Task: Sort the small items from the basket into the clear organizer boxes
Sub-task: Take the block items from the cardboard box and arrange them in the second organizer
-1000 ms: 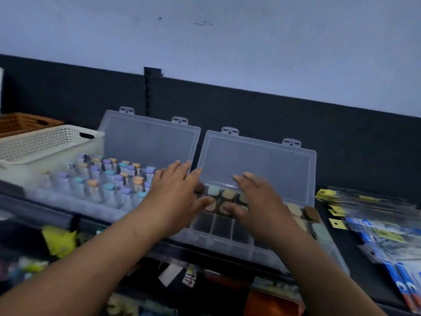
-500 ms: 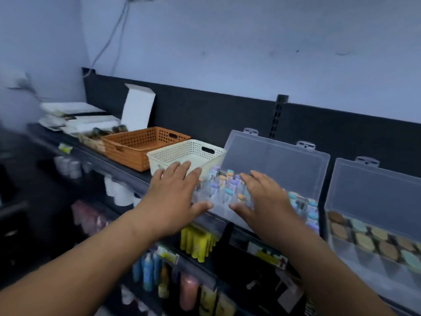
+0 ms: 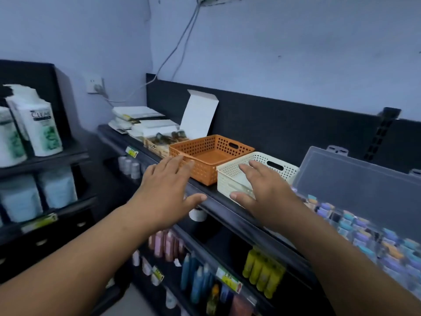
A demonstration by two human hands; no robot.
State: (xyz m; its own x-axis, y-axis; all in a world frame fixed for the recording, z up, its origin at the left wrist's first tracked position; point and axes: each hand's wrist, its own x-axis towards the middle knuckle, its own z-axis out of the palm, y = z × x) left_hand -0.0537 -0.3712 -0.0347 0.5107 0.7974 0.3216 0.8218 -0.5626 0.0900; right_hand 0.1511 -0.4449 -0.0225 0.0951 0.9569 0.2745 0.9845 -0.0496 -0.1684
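Observation:
An orange perforated basket (image 3: 218,153) and a cream perforated basket (image 3: 280,165) stand side by side on the dark top shelf (image 3: 218,201). My left hand (image 3: 166,190) hovers flat, fingers spread, in front of the orange basket and holds nothing. My right hand (image 3: 262,188) is also spread and bare, held over the front of the cream basket. To the right lies a clear organizer box (image 3: 355,183) with its lid up, packed with several small pastel-capped items (image 3: 369,233).
An open white carton (image 3: 198,115) and flat white packets (image 3: 139,115) sit behind the orange basket. Bottles (image 3: 34,124) fill a rack at left. Lower shelves hold yellow tubes (image 3: 262,272) and blue bottles. A cable hangs from a wall socket (image 3: 94,85).
The view has swung left along the shelf. Both hands moved from over the organizer boxes to in front of the two baskets. The second organizer box has left the view.

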